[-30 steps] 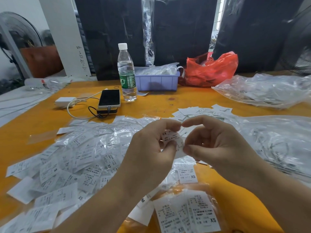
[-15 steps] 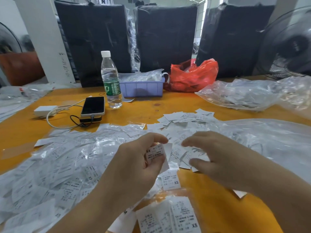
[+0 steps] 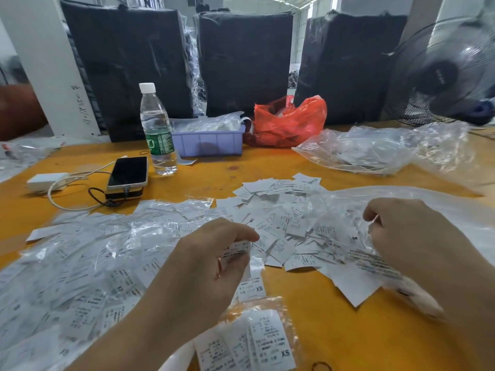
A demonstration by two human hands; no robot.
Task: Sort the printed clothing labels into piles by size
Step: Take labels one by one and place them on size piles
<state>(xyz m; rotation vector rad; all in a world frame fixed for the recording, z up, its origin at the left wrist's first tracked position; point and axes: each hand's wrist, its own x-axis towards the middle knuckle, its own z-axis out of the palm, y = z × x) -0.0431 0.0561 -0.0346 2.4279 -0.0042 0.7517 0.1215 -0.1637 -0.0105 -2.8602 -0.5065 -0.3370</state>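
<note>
**Head view: label handling and orientation at the sorting bench**

The left hand (image 3: 214,263) pinches a small stack of printed labels (image 3: 237,253) between thumb and curled fingers, held just above the orange bench (image 3: 334,330). The right hand (image 3: 407,236) has its fingers curled into the clear plastic bag (image 3: 401,210) to the right of that stack; it appears to pinch the film or a label inside, but which one cannot be told.

Handling, as judged: the labels are thin paper or satin slips, very light, limp and slick against each other. A stack will fan or slide unless pinched across its flat faces near one short end. The standing fan (image 3: 442,73), behind and right of the stack, could scatter loose slips if it is running.

Orientation: the held stack stands roughly upright, long axis near vertical, printed face towards the wearer; its size mark reads partly as "X".

Relative to the held stack: a loose heap (image 3: 281,210) lies just beyond it, a single XS label (image 3: 253,289) lies directly below it, and a bagged XS pile (image 3: 267,341) lies nearer the wearer. More labels under plastic (image 3: 80,263) spread to its left.
</note>
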